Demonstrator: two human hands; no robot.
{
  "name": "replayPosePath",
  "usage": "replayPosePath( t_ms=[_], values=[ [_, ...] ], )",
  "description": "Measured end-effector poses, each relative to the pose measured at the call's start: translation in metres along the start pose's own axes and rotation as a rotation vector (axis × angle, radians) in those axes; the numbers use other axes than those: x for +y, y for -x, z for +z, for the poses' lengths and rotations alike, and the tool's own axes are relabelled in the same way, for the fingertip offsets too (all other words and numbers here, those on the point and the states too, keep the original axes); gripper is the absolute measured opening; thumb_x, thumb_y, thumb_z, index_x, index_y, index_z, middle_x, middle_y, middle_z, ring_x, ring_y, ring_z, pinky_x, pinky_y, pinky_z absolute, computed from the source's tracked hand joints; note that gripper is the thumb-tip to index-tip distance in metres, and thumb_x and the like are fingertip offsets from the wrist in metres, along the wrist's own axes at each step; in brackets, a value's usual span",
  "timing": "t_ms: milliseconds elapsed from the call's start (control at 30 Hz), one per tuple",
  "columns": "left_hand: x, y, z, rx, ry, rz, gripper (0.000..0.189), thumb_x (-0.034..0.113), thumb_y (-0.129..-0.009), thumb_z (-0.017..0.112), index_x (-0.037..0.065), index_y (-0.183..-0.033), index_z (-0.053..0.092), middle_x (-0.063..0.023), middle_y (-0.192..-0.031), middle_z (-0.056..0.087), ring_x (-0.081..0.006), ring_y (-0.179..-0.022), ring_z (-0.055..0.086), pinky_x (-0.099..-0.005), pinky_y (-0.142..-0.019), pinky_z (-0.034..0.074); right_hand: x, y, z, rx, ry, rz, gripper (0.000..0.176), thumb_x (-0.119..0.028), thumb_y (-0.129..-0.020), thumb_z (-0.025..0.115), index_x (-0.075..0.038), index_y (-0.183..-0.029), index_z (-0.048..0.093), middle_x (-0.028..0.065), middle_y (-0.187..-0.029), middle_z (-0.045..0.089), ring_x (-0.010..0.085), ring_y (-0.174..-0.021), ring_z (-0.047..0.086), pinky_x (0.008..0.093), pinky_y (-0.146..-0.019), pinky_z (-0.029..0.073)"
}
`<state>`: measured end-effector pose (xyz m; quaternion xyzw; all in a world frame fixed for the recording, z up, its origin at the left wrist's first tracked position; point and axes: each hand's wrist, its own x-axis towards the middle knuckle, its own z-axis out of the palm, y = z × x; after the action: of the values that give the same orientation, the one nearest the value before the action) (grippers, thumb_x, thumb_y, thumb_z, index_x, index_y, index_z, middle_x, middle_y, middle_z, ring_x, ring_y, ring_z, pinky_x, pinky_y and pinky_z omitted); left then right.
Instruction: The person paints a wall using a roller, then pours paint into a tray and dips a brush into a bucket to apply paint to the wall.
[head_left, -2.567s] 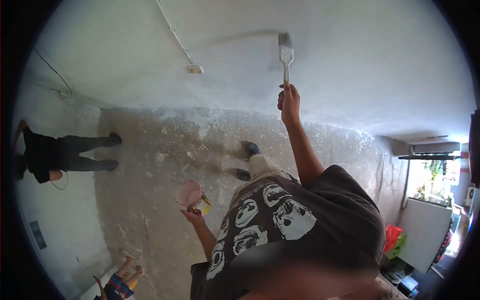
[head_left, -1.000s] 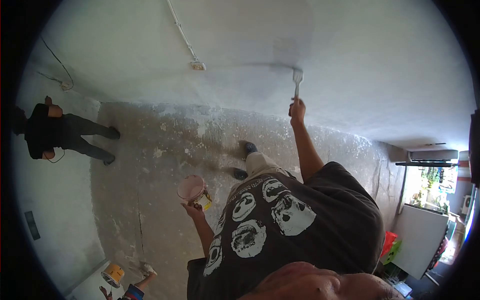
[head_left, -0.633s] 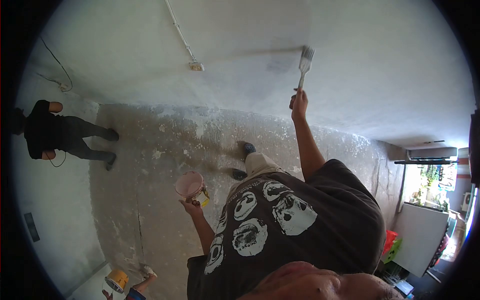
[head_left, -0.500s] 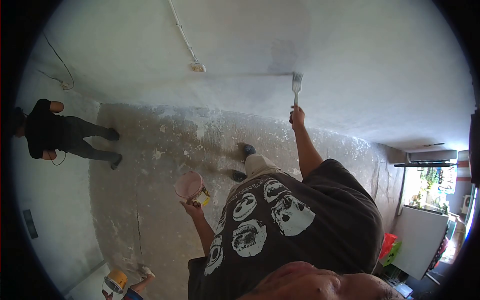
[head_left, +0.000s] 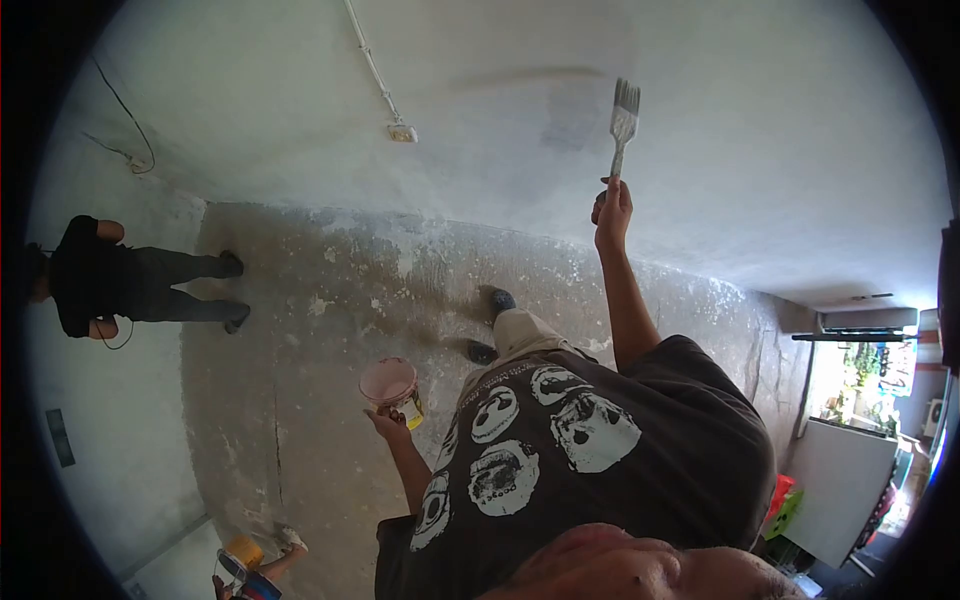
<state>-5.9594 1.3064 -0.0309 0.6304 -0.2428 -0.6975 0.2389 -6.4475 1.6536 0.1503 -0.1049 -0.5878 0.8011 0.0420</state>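
Observation:
My right hand is wrapped round the handle of a wide, pale-stained paintbrush. The brush is raised in front of the wall, bristles pointing up and away from me. A dark streak runs across the wall to the left of the bristles, near a darker square patch. Lower down on the left, my left hand grips a small paint bucket by its side. Its inside looks pinkish, and a yellow label shows on its outside.
A person in black stands at the left wall. At lower left, another person's arm is beside a yellow bucket. A white conduit ends at a socket box. A white panel stands near the bright opening at right.
My right hand has moved the paintbrush up and slightly right along the wall. The bucket in my left hand has shifted slightly right and down. The person at lower left has moved their yellow bucket.

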Motion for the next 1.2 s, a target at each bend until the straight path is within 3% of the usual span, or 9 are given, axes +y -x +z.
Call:
replayPosePath(
  t_ms=[200, 300, 333, 433, 567, 667, 733, 900, 1200],
  values=[
    [-0.007, 0.008, -0.010, -0.008, 0.019, -0.019, 0.063, 0.060, -0.094, 0.031, 0.003, -0.091, 0.057, 0.0008, -0.063, 0.047, -0.0077, -0.048, 0.032, -0.0238, -0.044, 0.027, 0.057, -0.021, -0.025, 0.040, 0.182, 0.050, 0.035, -0.038, -0.098, 0.046, -0.004, -0.099, 0.056, -0.0052, -0.052, 0.037, 0.0037, -0.038, 0.032, 0.0226, -0.033, 0.024],
    [-0.017, -0.001, -0.023, -0.010, 0.041, -0.015, 0.061, 0.059, -0.094, 0.033, 0.004, -0.089, 0.058, 0.0014, -0.063, 0.047, -0.0074, -0.049, 0.032, -0.0236, -0.045, 0.026, 0.162, -0.047, -0.079, 0.121, 0.348, 0.291, 0.032, -0.038, -0.096, 0.048, -0.008, -0.089, 0.057, -0.0033, -0.050, 0.037, 0.0080, -0.035, 0.033, 0.0262, -0.031, 0.024],
    [-0.023, -0.004, -0.018, 0.001, 0.050, -0.018, 0.059, 0.058, -0.094, 0.034, 0.004, -0.089, 0.058, 0.0016, -0.063, 0.047, -0.0075, -0.050, 0.033, -0.0232, -0.045, 0.026, 0.266, -0.100, -0.141, 0.087, 0.740, 0.219, 0.033, -0.038, -0.095, 0.048, -0.007, -0.086, 0.056, -0.0021, -0.050, 0.039, 0.0109, -0.035, 0.035, 0.0289, -0.032, 0.026],
    [-0.035, 0.008, -0.018, 0.023, 0.103, 0.066, 0.059, 0.059, -0.094, 0.032, 0.006, -0.086, 0.057, 0.0015, -0.063, 0.046, -0.0084, -0.048, 0.034, -0.0230, -0.042, 0.025, 0.183, -0.055, -0.089, 0.214, 0.233, 0.658, 0.028, -0.034, -0.094, 0.045, -0.010, -0.085, 0.055, -0.0030, -0.048, 0.035, 0.0122, -0.035, 0.031, 0.0287, -0.033, 0.026],
    [-0.062, 0.013, -0.027, 0.260, 0.060, 0.105, 0.059, 0.063, -0.091, 0.036, 0.008, -0.091, 0.058, -0.0001, -0.070, 0.053, -0.0121, -0.059, 0.047, -0.0271, -0.052, 0.033, 0.164, -0.084, -0.078, -0.027, 0.232, 0.322, 0.024, -0.036, -0.092, 0.043, -0.016, -0.088, 0.057, -0.0071, -0.049, 0.029, 0.0086, -0.037, 0.026, 0.0245, -0.033, 0.024],
    [-0.064, 0.038, -0.003, 0.350, 0.142, 0.083, 0.057, 0.067, -0.088, 0.039, 0.012, -0.088, 0.056, -0.0023, -0.080, 0.059, -0.0170, -0.071, 0.056, -0.0338, -0.065, 0.041, 0.057, -0.059, 0.001, -0.088, 0.112, 0.196, 0.025, -0.032, -0.094, 0.041, -0.012, -0.099, 0.055, -0.0046, -0.058, 0.029, 0.0072, -0.044, 0.027, 0.0235, -0.035, 0.022],
    [-0.082, 0.056, -0.003, 0.432, 0.159, 0.087, 0.059, 0.064, -0.091, 0.037, 0.012, -0.078, 0.060, -0.0013, -0.066, 0.057, -0.0143, -0.058, 0.056, -0.0282, -0.045, 0.039, 0.001, -0.029, 0.025, -0.108, 0.008, 0.162, 0.029, -0.031, -0.095, 0.045, -0.007, -0.111, 0.050, -0.0049, -0.058, 0.031, 0.0051, -0.045, 0.029, 0.0208, -0.037, 0.022],
    [-0.124, 0.126, 0.003, 0.523, 0.244, 0.193, 0.059, 0.062, -0.092, 0.036, 0.011, -0.072, 0.058, -0.0028, -0.065, 0.059, -0.0147, -0.056, 0.058, -0.0291, -0.045, 0.040, -0.054, -0.006, 0.023, -0.466, 0.193, 0.063, 0.050, -0.049, -0.096, 0.043, -0.002, -0.110, 0.047, -0.0043, -0.059, 0.029, 0.0047, -0.046, 0.026, 0.0229, -0.039, 0.018],
    [-0.265, 0.298, -0.063, 0.511, 0.694, 0.284, 0.056, 0.062, -0.093, 0.033, 0.014, -0.067, 0.048, 0.0009, -0.059, 0.052, -0.0116, -0.056, 0.054, -0.0269, -0.052, 0.041, 0.048, 0.016, -0.130, -0.823, 0.597, 0.288, 0.033, -0.036, -0.096, 0.043, -0.006, -0.100, 0.056, -0.0022, -0.055, 0.035, 0.0063, -0.039, 0.032, 0.0240, -0.032, 0.020]
  ],
)
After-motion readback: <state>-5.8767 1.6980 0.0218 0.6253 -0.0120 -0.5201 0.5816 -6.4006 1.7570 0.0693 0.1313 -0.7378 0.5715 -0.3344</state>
